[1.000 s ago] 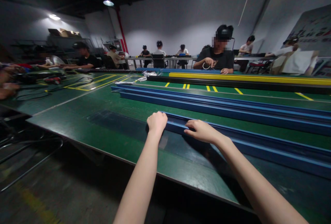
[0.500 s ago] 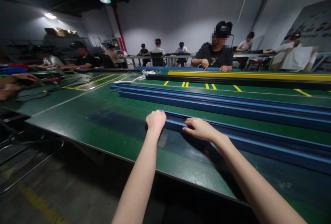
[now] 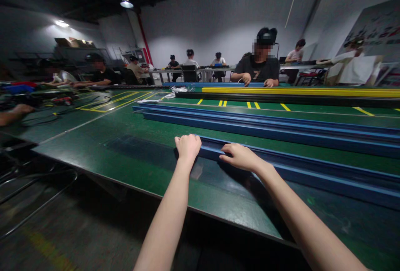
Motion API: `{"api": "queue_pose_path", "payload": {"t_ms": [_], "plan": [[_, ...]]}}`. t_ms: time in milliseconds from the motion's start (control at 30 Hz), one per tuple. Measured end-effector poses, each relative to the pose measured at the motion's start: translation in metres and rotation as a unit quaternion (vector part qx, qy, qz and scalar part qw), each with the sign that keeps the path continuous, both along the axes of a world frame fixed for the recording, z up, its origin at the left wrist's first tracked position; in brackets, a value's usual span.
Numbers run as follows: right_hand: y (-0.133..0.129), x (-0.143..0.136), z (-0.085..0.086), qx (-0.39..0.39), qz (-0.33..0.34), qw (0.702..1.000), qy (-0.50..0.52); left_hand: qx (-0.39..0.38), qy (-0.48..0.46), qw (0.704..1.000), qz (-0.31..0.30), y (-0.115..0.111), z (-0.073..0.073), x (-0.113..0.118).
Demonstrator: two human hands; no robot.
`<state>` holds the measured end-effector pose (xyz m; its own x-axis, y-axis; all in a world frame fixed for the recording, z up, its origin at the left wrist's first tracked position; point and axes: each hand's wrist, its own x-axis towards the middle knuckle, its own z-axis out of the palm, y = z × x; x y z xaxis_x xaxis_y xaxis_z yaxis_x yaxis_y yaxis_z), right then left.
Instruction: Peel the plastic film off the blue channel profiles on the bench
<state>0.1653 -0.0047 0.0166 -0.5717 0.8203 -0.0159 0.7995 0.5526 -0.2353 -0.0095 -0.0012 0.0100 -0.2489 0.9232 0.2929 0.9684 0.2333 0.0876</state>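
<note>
While the left hand [image 3: 188,146] wraps the end of the near blue rail [image 3: 312,173], the right hand [image 3: 240,156] lies flat just beside it.

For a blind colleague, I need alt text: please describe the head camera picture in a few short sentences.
Two bare arms reach over a green table: the left hand is closed on the end of the nearest blue rail, and the right hand lies flat on it. Further blue rails lie behind, and other people sit at the far tables.
</note>
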Motion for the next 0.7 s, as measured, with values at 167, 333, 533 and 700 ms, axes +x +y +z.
{"api": "queue_pose_path", "payload": {"t_ms": [167,333,533,700], "plan": [[-0.002,0.010,0.002,-0.001,-0.003,1.000,0.004,-0.010,0.025,0.996,-0.080,0.000,-0.002,0.008],[-0.009,0.030,0.006,-0.005,-0.016,1.000,-0.019,-0.022,0.039,0.986,-0.160,-0.002,-0.004,0.023],[-0.016,0.065,0.001,0.005,-0.034,0.999,-0.006,-0.022,0.053,0.970,-0.234,-0.005,-0.001,0.048],[-0.029,0.099,0.000,0.032,-0.076,0.997,0.005,-0.014,0.051,0.950,-0.308,-0.008,0.001,0.081]]}}
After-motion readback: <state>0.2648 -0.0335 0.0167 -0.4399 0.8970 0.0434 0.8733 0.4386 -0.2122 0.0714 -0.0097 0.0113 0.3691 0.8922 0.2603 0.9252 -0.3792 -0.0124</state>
